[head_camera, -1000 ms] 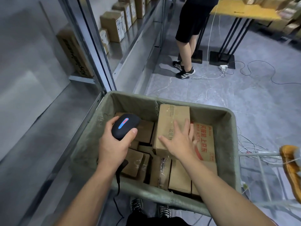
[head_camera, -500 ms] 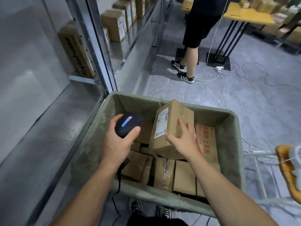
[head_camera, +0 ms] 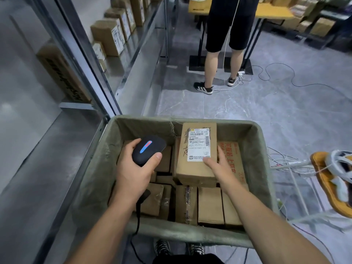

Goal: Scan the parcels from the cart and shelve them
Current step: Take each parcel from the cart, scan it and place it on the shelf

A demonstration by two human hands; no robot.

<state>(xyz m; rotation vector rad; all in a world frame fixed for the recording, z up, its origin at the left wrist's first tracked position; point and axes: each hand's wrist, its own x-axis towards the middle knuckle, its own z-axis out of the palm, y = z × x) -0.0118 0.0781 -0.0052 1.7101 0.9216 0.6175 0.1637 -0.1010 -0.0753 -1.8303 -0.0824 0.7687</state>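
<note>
A green fabric-lined cart [head_camera: 99, 168] holds several brown cardboard parcels. One parcel [head_camera: 194, 168] lies on top of the pile with its white shipping label [head_camera: 199, 144] facing up. My right hand [head_camera: 217, 164] holds this parcel at its near right corner, thumb on the label's lower edge and fingers down its right side. My left hand [head_camera: 133, 168] grips a black handheld scanner [head_camera: 147, 149] with a blue and red light strip, just left of the parcel. Its black cable hangs down by my wrist.
Metal shelving [head_camera: 133, 54] runs along the left with several parcels on it. A person in black shorts [head_camera: 224, 35] stands ahead by a yellow table [head_camera: 272, 13]. Cables [head_camera: 276, 80] trail over the grey floor. An orange object with white straps [head_camera: 331, 180] sits at right.
My right hand has turned the top parcel over so that its label now faces up and it lies flat on the pile. The scanner hand has barely moved.
</note>
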